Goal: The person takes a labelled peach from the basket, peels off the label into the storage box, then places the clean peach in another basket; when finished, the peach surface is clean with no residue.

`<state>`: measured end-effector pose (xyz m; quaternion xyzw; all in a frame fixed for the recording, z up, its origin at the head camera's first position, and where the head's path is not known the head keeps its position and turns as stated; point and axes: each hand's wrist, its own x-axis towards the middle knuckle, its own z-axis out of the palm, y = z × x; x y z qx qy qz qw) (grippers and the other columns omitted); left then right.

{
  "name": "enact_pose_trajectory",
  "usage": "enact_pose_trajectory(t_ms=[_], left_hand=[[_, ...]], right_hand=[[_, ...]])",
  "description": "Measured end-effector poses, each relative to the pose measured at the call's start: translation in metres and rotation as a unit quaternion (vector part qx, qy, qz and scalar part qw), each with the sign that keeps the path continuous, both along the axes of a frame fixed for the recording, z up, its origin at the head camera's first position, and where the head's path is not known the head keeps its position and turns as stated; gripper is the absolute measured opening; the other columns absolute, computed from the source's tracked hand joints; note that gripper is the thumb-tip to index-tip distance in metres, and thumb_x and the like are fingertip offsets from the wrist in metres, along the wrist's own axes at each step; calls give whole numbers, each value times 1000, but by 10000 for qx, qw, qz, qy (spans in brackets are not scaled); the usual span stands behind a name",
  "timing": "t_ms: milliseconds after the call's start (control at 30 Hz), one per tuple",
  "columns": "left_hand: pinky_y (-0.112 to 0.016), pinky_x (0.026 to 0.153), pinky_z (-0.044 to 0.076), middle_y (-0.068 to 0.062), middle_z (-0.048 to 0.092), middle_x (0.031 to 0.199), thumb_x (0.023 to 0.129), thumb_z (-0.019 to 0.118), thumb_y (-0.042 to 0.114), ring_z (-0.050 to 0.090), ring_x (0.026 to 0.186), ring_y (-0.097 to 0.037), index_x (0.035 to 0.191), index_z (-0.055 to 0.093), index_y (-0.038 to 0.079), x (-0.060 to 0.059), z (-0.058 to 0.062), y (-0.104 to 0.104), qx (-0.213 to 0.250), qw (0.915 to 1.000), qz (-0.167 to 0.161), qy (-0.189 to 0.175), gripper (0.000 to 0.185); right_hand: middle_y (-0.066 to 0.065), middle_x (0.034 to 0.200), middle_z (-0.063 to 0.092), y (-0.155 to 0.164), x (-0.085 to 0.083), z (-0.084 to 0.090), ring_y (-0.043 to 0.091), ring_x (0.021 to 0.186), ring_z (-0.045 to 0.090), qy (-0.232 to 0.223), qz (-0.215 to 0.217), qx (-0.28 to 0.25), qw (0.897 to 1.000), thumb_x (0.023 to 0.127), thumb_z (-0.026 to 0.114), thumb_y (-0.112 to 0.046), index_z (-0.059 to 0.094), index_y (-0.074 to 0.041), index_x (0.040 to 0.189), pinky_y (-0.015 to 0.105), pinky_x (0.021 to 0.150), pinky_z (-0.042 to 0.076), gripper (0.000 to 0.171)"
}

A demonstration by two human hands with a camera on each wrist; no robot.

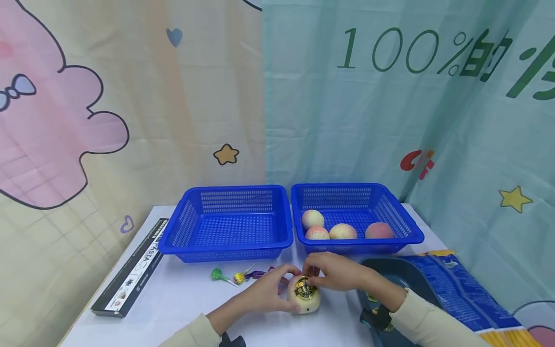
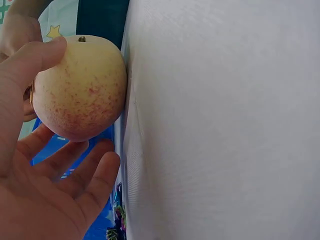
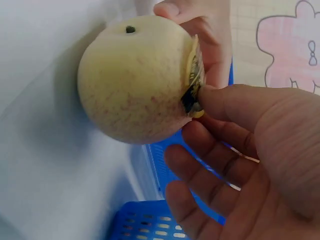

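A pale yellow peach (image 1: 309, 305) with reddish speckles and a short dark stem rests on the white table. My left hand (image 1: 270, 290) grips it from the left, thumb near the stem in the left wrist view and fingers at its far side. A black-and-gold sticker (image 3: 193, 82) is on the peach, its edge standing away from the skin in the right wrist view. From the right, my right hand (image 1: 335, 273) pinches the sticker's edge between thumb and index finger; its other fingers are loosely bent. The index fingertip is partly hidden.
Behind the hands stand a blue basket (image 1: 225, 251) and another blue basket (image 1: 355, 246) containing several peaches. Lollipops (image 1: 218, 274) lie left of the hands. A long black pasta box (image 1: 130, 270) lies at left; a dark tray (image 1: 403, 272) and blue-yellow bag (image 1: 459, 284) are at right.
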<state>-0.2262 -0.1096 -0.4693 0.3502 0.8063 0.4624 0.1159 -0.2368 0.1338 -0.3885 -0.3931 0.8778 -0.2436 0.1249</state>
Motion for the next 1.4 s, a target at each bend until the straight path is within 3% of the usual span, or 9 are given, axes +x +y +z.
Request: enact_pose_trajectory(t_ms=[267, 400, 567, 667, 800, 1000, 1067, 1267, 1400], left_hand=[[-26, 83, 53, 9, 59, 127, 76, 89, 36, 59, 108, -7, 135, 52, 27, 1, 3, 3, -150, 9998, 42, 155, 70], [-27, 84, 52, 10, 59, 128, 76, 89, 39, 59, 109, -8, 135, 52, 28, 1, 5, 2, -270, 9995, 113, 143, 70], [-31, 88, 54, 8, 59, 128, 77, 88, 38, 60, 109, -11, 135, 52, 27, -1, 9, -1, -227, 9994, 248, 46, 68], [-33, 90, 54, 6, 59, 129, 78, 88, 38, 60, 110, -12, 135, 52, 27, -2, 12, -3, -191, 9994, 281, 23, 69], [-33, 91, 54, 6, 58, 130, 78, 88, 37, 60, 110, -12, 135, 52, 25, -3, 13, -5, -159, 9996, 239, -28, 69], [-31, 92, 53, 8, 58, 129, 78, 88, 37, 60, 109, -9, 135, 52, 26, -3, 11, -7, -158, 9997, 184, -71, 68], [-31, 92, 53, 8, 58, 129, 78, 88, 37, 60, 109, -9, 135, 52, 26, -3, 10, -7, -152, 9997, 169, -90, 68], [-31, 91, 54, 8, 58, 130, 78, 88, 35, 61, 108, -10, 135, 52, 25, -3, 5, -5, -59, 9999, 89, -99, 68], [-30, 90, 53, 10, 58, 128, 78, 89, 34, 61, 107, -10, 134, 52, 25, -2, 1, -3, -57, 9999, 91, -106, 67]], right_hand=[[-11, 78, 61, -4, 3, 0, 5, 70, 55, -579, -573, -495, 9954, 95, 72, -9, 66, -16, 87, 23, 61, 51, 12], [-9, 80, 62, 3, 8, 13, 8, 72, 56, -870, -637, -589, 9924, 98, 69, -14, 66, -18, 88, 24, 62, 50, 11], [0, 87, 64, 43, 14, 45, 18, 78, 57, -1157, -816, -1035, 9845, 102, 63, -20, 67, -13, 95, 29, 65, 50, 11], [4, 89, 63, 82, 18, 54, 20, 79, 57, -1252, -985, -1196, 9800, 104, 61, -20, 65, -10, 98, 31, 67, 51, 13], [9, 88, 62, 132, 28, 41, 15, 78, 57, -1787, -673, -1368, 9720, 105, 55, -11, 63, -2, 98, 31, 67, 52, 14], [0, 85, 60, 167, 57, 2, 7, 73, 54, -3356, -223, -1560, 9287, 102, 53, 0, 60, 8, 98, 25, 61, 47, 12], [-4, 85, 60, 167, 64, -9, 4, 72, 52, -3525, -144, -1472, 9241, 100, 55, 1, 60, 9, 97, 21, 59, 44, 10], [-14, 71, 56, 153, 75, -25, -3, 59, 44, -2737, -334, -672, 9589, 94, 66, -2, 67, -4, 86, 16, 51, 34, 8], [-17, 65, 53, 148, 78, -27, -4, 56, 41, -2244, -552, -99, 9729, 90, 71, -2, 67, -11, 79, 17, 49, 34, 14]])
